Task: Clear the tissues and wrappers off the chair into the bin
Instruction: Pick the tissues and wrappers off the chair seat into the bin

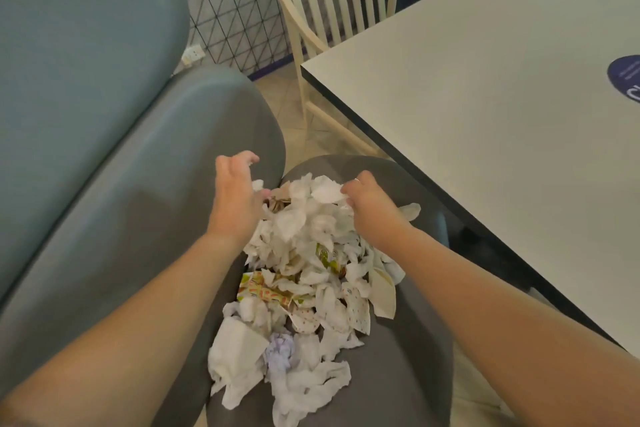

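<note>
A heap of crumpled white tissues and coloured wrappers covers a grey chair seat from its far edge to its near edge. The left hand hovers at the heap's far left side, fingers spread and loosely curved. The right hand pinches a tissue at the far right. A white table stands beside the chair.

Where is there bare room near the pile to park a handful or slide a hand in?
Bare patches: the grey seat cushion right of the tissue pile, the teal bench seat left of it, and the white table beyond the right hand. Crowded: the pile's far end, flanked by the left hand and the right.
</note>
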